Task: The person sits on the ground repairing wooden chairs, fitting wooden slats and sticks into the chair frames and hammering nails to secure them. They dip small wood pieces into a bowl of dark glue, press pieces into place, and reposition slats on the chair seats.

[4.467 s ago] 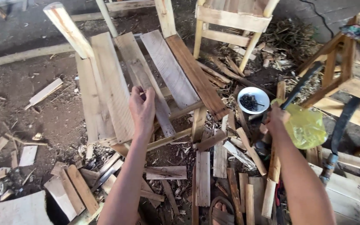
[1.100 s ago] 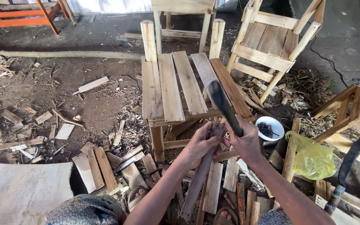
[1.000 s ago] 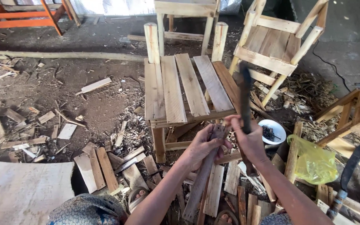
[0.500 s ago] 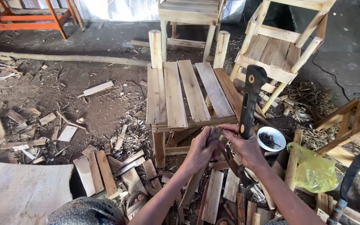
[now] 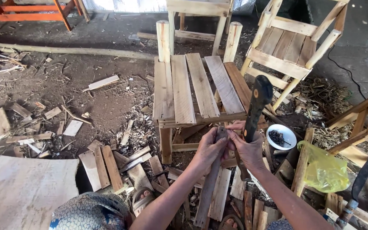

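My left hand [image 5: 210,148] grips the upper end of a narrow grey wooden slat [image 5: 208,184] that stands on end among the offcuts. My right hand [image 5: 248,150] touches the same slat's top and holds a dark-handled hammer [image 5: 255,107], whose handle sticks up and to the right. Both hands meet just in front of the front edge of a small unfinished wooden chair [image 5: 196,90] with a slatted seat and two round back posts.
A white bowl of dark nails [image 5: 281,136] and a yellow plastic bag [image 5: 323,171] lie to the right. Wood offcuts [image 5: 107,168] litter the dirt floor. A second wooden chair [image 5: 292,47] stands behind right, a flat board [image 5: 24,191] at lower left.
The hammer swung from lying low to pointing up, then tilted right. My hands stayed together on the slat and the view drew closer to the chair.
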